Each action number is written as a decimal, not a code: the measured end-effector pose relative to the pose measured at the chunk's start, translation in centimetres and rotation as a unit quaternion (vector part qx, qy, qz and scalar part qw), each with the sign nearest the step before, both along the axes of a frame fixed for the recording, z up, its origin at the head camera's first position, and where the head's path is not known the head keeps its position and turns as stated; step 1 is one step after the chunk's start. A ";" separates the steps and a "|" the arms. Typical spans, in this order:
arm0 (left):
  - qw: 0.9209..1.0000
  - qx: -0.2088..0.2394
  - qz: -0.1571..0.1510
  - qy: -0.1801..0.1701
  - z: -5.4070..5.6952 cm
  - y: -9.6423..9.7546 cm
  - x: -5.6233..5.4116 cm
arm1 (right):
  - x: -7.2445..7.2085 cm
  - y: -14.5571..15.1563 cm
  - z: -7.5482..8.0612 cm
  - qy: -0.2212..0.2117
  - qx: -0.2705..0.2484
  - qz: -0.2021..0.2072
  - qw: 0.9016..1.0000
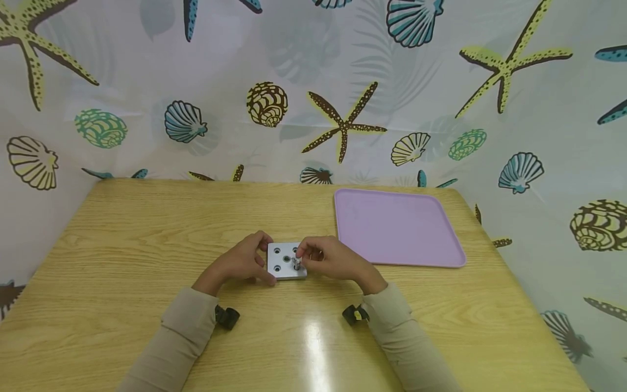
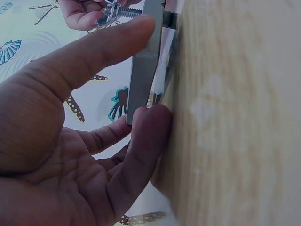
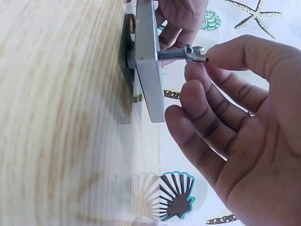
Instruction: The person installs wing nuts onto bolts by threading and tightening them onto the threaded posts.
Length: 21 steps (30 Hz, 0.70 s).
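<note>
A square silver metal plate (image 1: 286, 275) with several holes lies over the table. A threaded bolt (image 3: 171, 55) stands up through its near right hole, with the bolt's head (image 3: 131, 60) below the plate. On the upper end of the bolt sits a wing nut (image 3: 190, 52). My left hand (image 1: 243, 259) grips the plate by its left side, thumb along the near edge and fingers at the far edge. With thumb and index finger my right hand (image 1: 335, 258) pinches the wing nut; its other fingers (image 3: 195, 99) are loosely bent beside the plate.
A pink-purple tray (image 1: 397, 226) rests on the wooden table (image 1: 171, 218), right behind my right hand. A white cloth with shells and starfish (image 1: 220, 65) hangs behind and beside the table. Each wrist wears a small black camera (image 1: 227, 317).
</note>
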<state>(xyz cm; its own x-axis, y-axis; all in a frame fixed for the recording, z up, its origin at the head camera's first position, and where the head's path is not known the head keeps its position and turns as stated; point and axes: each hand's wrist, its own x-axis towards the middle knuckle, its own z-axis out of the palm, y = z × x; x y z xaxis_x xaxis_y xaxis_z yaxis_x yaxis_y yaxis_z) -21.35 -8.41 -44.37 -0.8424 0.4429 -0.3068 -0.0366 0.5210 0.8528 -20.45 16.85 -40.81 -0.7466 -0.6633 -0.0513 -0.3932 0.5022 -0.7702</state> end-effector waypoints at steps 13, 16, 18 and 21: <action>1.000 0.001 -0.002 0.007 0.0 0.0 -0.1 | 0.0 -0.2 -0.1 0.000 -0.005 0.006 1.000; 1.000 0.001 -0.003 0.009 0.0 0.0 0.0 | 0.0 -0.2 -0.1 0.002 -0.004 0.007 1.000; 1.000 0.000 -0.003 0.010 0.1 0.0 0.0 | 0.0 -0.2 -0.2 0.002 -0.005 0.008 1.000; 1.000 -0.001 -0.003 0.010 0.1 0.0 0.1 | 0.0 -0.2 -0.3 0.002 -0.007 0.009 1.000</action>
